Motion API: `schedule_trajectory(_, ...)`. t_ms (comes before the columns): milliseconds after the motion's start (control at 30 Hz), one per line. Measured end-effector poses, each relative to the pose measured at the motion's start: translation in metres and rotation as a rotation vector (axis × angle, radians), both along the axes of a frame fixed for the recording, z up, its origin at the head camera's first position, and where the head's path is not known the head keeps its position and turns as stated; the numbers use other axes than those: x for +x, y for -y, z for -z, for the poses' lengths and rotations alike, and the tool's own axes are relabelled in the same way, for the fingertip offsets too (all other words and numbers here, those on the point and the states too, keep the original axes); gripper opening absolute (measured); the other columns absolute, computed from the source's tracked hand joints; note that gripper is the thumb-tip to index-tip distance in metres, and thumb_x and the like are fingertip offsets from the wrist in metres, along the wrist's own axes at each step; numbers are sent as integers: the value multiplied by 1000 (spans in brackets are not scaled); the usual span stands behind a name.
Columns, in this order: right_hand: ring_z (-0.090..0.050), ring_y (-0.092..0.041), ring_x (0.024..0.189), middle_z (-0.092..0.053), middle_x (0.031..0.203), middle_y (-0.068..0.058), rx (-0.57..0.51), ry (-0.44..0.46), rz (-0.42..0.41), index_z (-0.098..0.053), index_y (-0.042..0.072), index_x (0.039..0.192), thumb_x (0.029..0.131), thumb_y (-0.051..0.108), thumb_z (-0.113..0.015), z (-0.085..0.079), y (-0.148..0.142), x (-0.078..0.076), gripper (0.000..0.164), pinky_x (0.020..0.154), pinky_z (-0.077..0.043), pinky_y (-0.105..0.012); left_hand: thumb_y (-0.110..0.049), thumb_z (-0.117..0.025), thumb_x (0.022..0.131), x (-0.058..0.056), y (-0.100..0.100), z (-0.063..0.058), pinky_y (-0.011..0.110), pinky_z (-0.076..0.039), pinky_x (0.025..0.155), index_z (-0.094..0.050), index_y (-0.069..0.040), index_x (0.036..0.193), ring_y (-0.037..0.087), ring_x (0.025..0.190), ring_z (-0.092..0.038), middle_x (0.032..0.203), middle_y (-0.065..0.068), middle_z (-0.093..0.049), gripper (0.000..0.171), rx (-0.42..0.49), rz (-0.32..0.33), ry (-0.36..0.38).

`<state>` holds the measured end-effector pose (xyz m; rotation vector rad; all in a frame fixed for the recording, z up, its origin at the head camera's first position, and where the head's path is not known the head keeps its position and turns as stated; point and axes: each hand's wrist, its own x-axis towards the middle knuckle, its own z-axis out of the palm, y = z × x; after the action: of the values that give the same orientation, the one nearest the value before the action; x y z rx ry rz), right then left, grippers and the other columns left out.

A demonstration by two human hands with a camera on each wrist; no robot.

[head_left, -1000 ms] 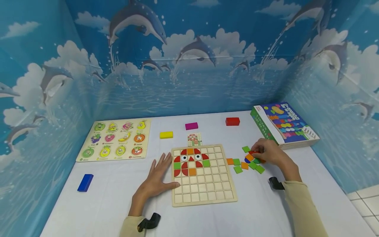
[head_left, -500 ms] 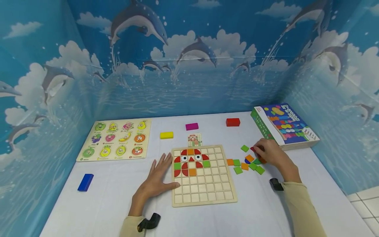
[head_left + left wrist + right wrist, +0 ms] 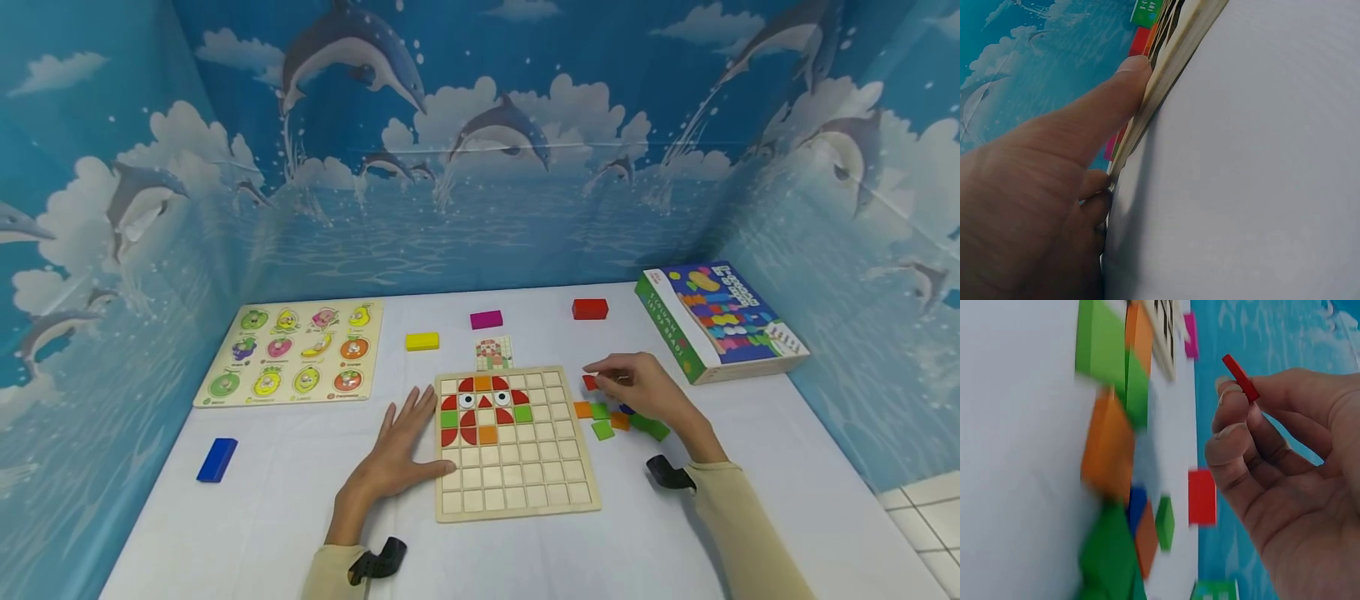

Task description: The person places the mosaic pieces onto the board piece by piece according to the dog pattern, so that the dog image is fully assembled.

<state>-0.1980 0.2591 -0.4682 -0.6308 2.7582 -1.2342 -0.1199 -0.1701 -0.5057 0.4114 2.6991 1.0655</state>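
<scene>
A wooden grid board (image 3: pixel 517 475) lies on the white table. Red, orange and green tiles and two eye tiles fill part of its upper left. My left hand (image 3: pixel 401 454) rests at the board's left edge with fingers spread. Its thumb (image 3: pixel 1100 106) touches the board's rim in the left wrist view. Between thumb and fingertips, my right hand (image 3: pixel 645 387) pinches a small red tile (image 3: pixel 1240 378), held above the table just right of the board. Below that hand lie loose green tiles (image 3: pixel 603 430) and orange tiles (image 3: pixel 583 409), partly hidden by it.
A picture card (image 3: pixel 492 353) lies behind the board. Around it are yellow (image 3: pixel 422 342), magenta (image 3: pixel 486 319) and red (image 3: pixel 589 309) blocks. A fruit puzzle board (image 3: pixel 288 354) and blue block (image 3: pixel 217 460) lie left. A game box (image 3: pixel 720 321) stands at the back right.
My right hand has picked the red tile from the loose pile and carried it left towards the board. The left hand stays in place.
</scene>
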Motion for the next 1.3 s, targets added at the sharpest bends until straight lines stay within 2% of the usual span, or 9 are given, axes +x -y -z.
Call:
schedule_trajectory(133,-65,-17,85,-75,100,-8,-65,-7,-76,-78,-2,125,101,-2,-71,2,19,5,26,78,-58,-16,-45,-91,85,0,0,0,50,7,136,-25,-16,173,19,168,1,181,-2,-15,114,3,2,-4)
schedule_trajectory(267,-61,-17,88,-74,103,-10,-122,0,-124,-78,-1,122,101,-4,-66,5,39,8,24,76,-56,-18,-46,-91,85,0,0,0,49,7,136,-24,-16,173,18,168,1,181,-3,-15,114,1,4,-5)
schedule_trajectory(367,-63,-19,94,-76,107,-10,-164,26,-173,-79,0,116,100,-7,-64,9,52,10,23,81,-59,-20,-47,-91,85,0,1,1,49,8,136,-24,-17,173,17,168,1,181,-4,-14,115,-6,5,-4)
schedule_trajectory(567,-61,-21,94,-77,114,-9,-189,53,-320,-79,0,122,96,-3,-77,11,69,17,27,76,-56,-20,-47,-90,85,-1,0,2,49,8,136,-23,-18,174,17,168,2,181,-4,-14,114,-13,7,-4)
schedule_trajectory(700,-62,-17,84,-79,106,-6,-189,45,-315,-81,2,118,94,4,-83,10,85,22,24,70,-55,-19,-47,-90,85,-1,0,1,48,8,136,-23,-18,174,17,168,2,181,-5,-13,114,-14,6,4)
schedule_trajectory(833,-61,-13,70,-77,85,-9,-210,45,-340,-84,4,102,99,8,-79,11,98,23,8,63,-53,-18,-47,-91,85,0,1,1,48,8,136,-24,-18,174,17,168,2,181,-4,-14,115,-11,-2,9)
schedule_trajectory(933,-59,-9,66,-74,77,-7,-196,65,-351,-85,7,94,100,11,-77,14,104,23,10,59,-49,-18,-47,-91,85,0,1,0,49,8,136,-24,-18,173,18,168,2,181,-4,-14,115,-9,-7,11)
schedule_trajectory(1100,-59,-6,69,-79,86,2,-128,97,-316,-86,8,101,98,13,-81,16,109,25,7,59,-48,-18,-46,-91,85,0,1,0,49,8,136,-24,-19,173,18,168,1,181,-4,-14,114,-7,-9,15)
schedule_trajectory(1300,-59,-5,66,-79,86,2,-89,103,-315,-85,3,100,96,7,-82,14,113,27,7,60,-54,-20,-45,-91,84,0,0,0,49,8,136,-24,-18,173,18,168,1,181,-4,-14,115,-5,-8,17)
